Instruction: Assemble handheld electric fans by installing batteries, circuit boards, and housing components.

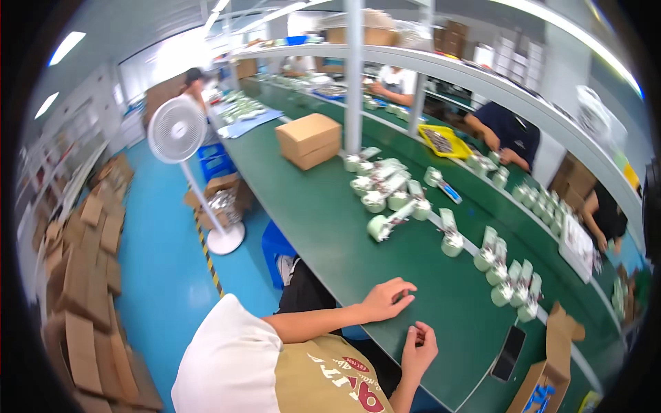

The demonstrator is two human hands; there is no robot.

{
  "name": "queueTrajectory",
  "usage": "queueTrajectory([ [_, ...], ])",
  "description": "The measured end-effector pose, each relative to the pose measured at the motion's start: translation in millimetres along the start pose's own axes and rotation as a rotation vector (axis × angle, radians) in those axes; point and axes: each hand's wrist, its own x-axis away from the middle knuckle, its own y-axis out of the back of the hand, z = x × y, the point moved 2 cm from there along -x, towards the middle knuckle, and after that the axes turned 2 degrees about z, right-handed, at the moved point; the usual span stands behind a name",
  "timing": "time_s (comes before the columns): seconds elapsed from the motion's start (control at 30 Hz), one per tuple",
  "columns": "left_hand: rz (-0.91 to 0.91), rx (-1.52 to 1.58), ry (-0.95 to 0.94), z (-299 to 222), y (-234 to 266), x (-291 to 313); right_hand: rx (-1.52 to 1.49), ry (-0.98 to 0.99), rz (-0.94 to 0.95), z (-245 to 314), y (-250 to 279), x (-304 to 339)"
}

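Observation:
My left hand [389, 301] hovers over or rests on the green tabletop [330, 248] near its front edge, fingers loosely bent and apart, with nothing in it. Close by, my right hand [418, 347] is half curled with its thumb and fingers apart, and I see nothing held there either. Beyond them stand pale green and white small devices, each a round body with a flat arm sticking up. One single device [452, 242] is nearest the left hand; a group [385, 187] lies farther left and a row [506, 275] to the right.
A dark phone [508, 353] with a thin cable lies right of my hands, by an open carton [551, 365]. A closed cardboard box [308, 140] sits farther up the table. Co-workers sit across it, near a yellow tray [444, 142]. A white fan [177, 131] stands left, by flattened cartons [86, 275].

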Motion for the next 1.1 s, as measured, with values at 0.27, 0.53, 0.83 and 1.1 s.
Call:
queueTrajectory([
  [0.27,-0.036,-0.009,0.099,1,5,11,0.19,0.1,0.097,-5,0,0],
  [0.53,-0.062,-0.037,-0.059,9,-3,14,0.197,0.115,0.074,-8,4,0],
  [0.83,-0.094,0.082,0.006,-3,7,11,0.219,0.113,0.042,-11,0,-2],
  [1.1,0.576,-0.018,-0.572,-10,39,116,0.203,-0.002,-0.069,-6,1,-12],
])
